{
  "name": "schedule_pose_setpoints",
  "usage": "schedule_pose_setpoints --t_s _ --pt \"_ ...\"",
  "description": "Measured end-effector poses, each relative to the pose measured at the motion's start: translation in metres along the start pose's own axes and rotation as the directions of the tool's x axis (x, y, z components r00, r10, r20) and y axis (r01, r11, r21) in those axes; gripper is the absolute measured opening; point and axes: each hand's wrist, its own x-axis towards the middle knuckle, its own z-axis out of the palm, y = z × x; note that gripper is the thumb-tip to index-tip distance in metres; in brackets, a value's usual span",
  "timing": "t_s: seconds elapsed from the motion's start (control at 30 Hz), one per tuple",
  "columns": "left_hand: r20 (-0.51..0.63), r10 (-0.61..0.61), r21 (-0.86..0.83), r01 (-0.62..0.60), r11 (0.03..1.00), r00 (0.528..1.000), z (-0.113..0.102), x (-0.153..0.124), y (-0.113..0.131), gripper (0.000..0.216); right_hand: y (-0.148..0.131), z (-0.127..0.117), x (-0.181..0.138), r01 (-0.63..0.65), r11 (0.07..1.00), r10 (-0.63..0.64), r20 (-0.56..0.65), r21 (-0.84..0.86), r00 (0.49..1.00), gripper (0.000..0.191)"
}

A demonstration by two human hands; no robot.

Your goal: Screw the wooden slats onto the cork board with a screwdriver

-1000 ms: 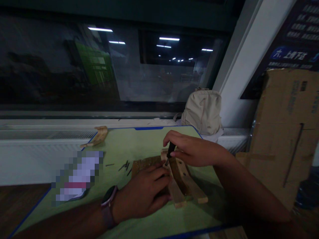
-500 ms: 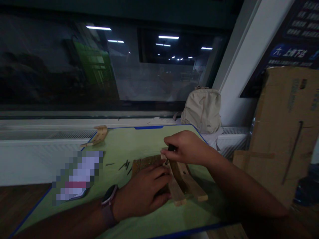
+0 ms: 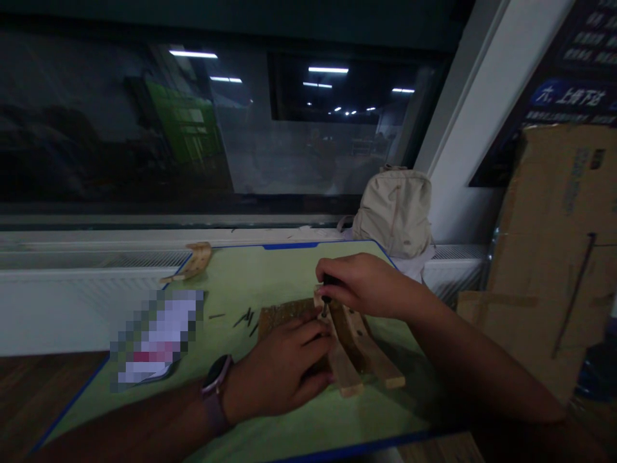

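My right hand [image 3: 359, 283] is closed around the dark handle of a screwdriver [image 3: 330, 288], whose tip points down at a screw hole near the far end of a pale wooden slat [image 3: 345, 366]. My left hand [image 3: 284, 363], a watch on its wrist, lies over the same slat from the left, fingers bent and gripping it. Beside it runs a second wooden slat [image 3: 378, 360] with dark spots along it. Both rest on a brown wooden board [image 3: 277, 315], partly hidden under my left hand. Several dark screws [image 3: 247, 317] are scattered left of the board.
The green table [image 3: 250, 273] has a blue edge. A curved wooden piece [image 3: 197, 262] lies at its far left corner, and a blurred-out packet [image 3: 161, 337] at left. Beyond stand a beige backpack [image 3: 398, 212], a radiator [image 3: 58, 308] and a window. Cardboard [image 3: 544, 257] leans at right.
The view has shifted slightly, so everything sits a little farther right. My right hand stays on the screwdriver over the same slat, and my left hand keeps its place.
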Motion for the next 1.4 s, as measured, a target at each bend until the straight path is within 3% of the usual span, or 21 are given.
schedule_pose_setpoints --t_s 0.2,0.33,0.47,0.63,0.7,0.8,0.97,1.07,1.13,1.23,1.33,1.4 --pt "-0.006 0.000 -0.006 0.000 1.000 1.000 0.000 0.000 0.000 0.028 -0.002 -0.001 0.001 -0.163 0.950 0.163 -0.024 -0.267 0.986 0.040" --pt "-0.019 0.008 0.000 -0.008 1.000 1.000 0.001 -0.001 0.000 0.028 -0.004 -0.004 0.001 -0.195 0.914 0.206 -0.009 -0.356 0.979 0.052" --pt "-0.010 0.008 0.021 -0.007 1.000 1.000 0.001 0.000 0.000 0.029 -0.006 -0.005 -0.001 -0.198 0.939 0.203 -0.012 -0.280 0.979 0.040" --pt "-0.034 0.029 0.044 -0.028 0.999 0.999 -0.002 0.002 0.002 0.025 0.002 -0.007 -0.007 0.010 0.998 -0.009 -0.018 0.058 1.000 0.021" --pt "-0.031 0.034 0.051 -0.032 0.998 0.999 -0.002 0.002 0.002 0.025 0.005 -0.005 -0.008 0.050 0.994 -0.045 -0.047 0.102 0.998 0.018" --pt "-0.012 0.027 0.056 -0.026 0.998 1.000 -0.002 0.002 0.002 0.024 0.006 0.000 -0.005 0.048 0.998 -0.045 -0.093 0.026 0.995 0.009" --pt "-0.026 0.035 0.060 -0.034 0.998 0.999 0.000 0.003 0.001 0.024 -0.002 0.010 0.005 -0.099 0.967 0.074 -0.115 -0.233 0.991 0.027" --pt "-0.033 0.037 0.075 -0.035 0.997 0.999 0.001 0.002 0.000 0.025 -0.006 0.009 0.005 -0.148 0.940 0.126 -0.089 -0.307 0.988 0.027" --pt "-0.034 0.038 0.085 -0.035 0.996 0.999 0.001 0.002 -0.001 0.026 -0.005 0.006 0.001 -0.134 0.962 0.126 -0.048 -0.239 0.991 0.019" --pt "-0.021 0.045 0.089 -0.043 0.995 0.999 0.002 0.001 -0.002 0.026 0.001 -0.002 -0.007 -0.055 0.998 0.054 0.036 0.011 0.998 0.014" --pt "-0.020 0.050 0.094 -0.048 0.994 0.999 0.002 0.002 -0.003 0.028 0.006 -0.010 -0.012 -0.006 0.974 -0.022 0.120 0.229 0.993 0.014" --pt "-0.035 0.060 0.098 -0.056 0.994 0.998 0.003 0.002 -0.004 0.029 0.008 -0.012 -0.012 -0.002 0.959 -0.040 0.144 0.285 0.989 0.011"
